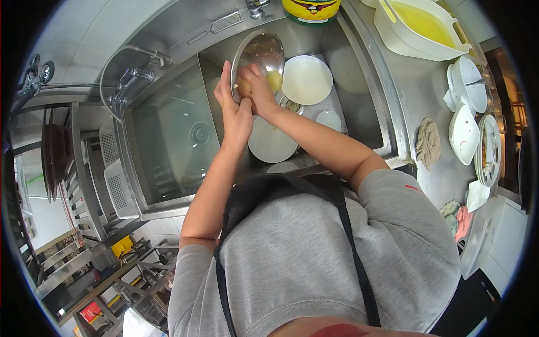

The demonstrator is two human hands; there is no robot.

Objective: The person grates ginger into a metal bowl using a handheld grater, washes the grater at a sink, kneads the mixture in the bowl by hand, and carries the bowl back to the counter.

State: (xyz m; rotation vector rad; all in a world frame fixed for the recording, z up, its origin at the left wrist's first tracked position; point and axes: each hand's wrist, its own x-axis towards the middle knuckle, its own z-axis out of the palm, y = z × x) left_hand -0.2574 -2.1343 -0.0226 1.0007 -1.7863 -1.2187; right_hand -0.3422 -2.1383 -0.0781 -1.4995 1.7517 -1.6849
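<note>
A shiny round metal bowl [263, 46] is tilted on its side above the right sink basin, with small food bits on its inner wall. My left hand [234, 115] is closed on the bowl's near left side, fingers along the outside. My right hand [257, 92] reaches into the bowl, its fingers bent against the inner wall; what they hold, if anything, is hidden. A yellowish patch [274, 80] shows beside these fingers, too unclear to name. Below the hands lie a white round plate [307, 80], another white plate [272, 140] and a small white dish [329, 120].
The left basin [168, 146] holds water. A faucet [135, 76] stands at its back left edge. A yellow and green tub [311, 10] sits behind the right basin. On the right counter are a white basin of yellow liquid [421, 25], a crumpled cloth [428, 143] and stacked white dishes [465, 135].
</note>
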